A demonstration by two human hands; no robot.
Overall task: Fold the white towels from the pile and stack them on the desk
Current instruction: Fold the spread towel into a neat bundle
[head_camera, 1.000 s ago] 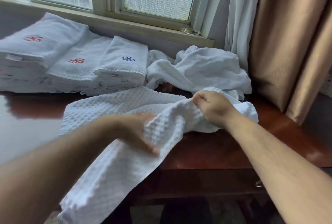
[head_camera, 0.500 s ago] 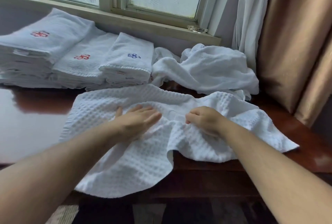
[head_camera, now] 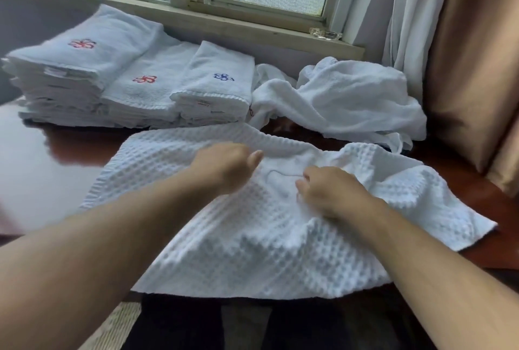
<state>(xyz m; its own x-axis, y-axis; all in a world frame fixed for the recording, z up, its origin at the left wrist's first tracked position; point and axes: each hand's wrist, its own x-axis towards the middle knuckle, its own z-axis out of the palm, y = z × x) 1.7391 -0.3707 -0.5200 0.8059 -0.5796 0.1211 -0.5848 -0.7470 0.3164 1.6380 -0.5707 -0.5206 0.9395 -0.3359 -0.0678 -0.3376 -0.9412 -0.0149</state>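
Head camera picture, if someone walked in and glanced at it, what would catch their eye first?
First the waffle-weave towel spread across the desk in the middle, its near edge hanging over the front, with the left hand and right hand on its wrinkled middle. Next the folded stacks with red and blue embroidery at back left, and the unfolded pile under the window at back right.

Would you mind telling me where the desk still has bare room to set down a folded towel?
Bare desk shows at the left, between the stacks and the waffle towel. A smaller strip lies at the right, between that towel and the curtain. The back is crowded: stacks, then the pile.
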